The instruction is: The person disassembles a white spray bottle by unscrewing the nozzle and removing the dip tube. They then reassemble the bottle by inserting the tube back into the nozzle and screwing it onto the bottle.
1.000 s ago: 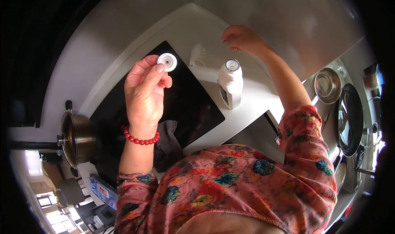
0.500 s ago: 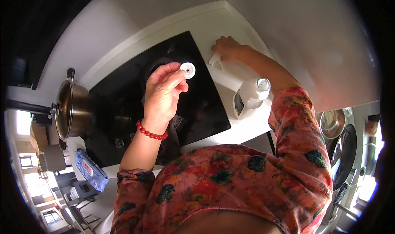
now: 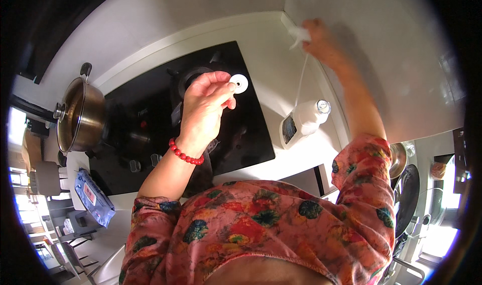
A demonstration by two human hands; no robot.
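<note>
My left hand [image 3: 206, 102], with a red bead bracelet on its wrist, pinches a small round white cap [image 3: 239, 83] with a hole in its middle, above the black stovetop [image 3: 228, 144]. At the back right of the counter, my right hand [image 3: 317, 38] grips a white spray trigger head [image 3: 299, 34], partly blurred. A thin pale dip tube [image 3: 303, 74] hangs down from it toward the bottle. Nearer to me a white plastic bottle [image 3: 305, 122] stands upright on the counter, its mouth showing a silvery seal.
A steel pot [image 3: 90, 117] with black handles stands at the left end of the stove. Below it lies a blue soft pack [image 3: 94, 197]. The white counter [image 3: 268, 59] meets a wall at the back and right. Far right are a metal bowl [image 3: 398, 159] and a dark pan [image 3: 407, 199].
My right hand has lifted the spray trigger head off the counter, up and to the right, and its tube now shows. My left hand still holds the cap, turned slightly.
</note>
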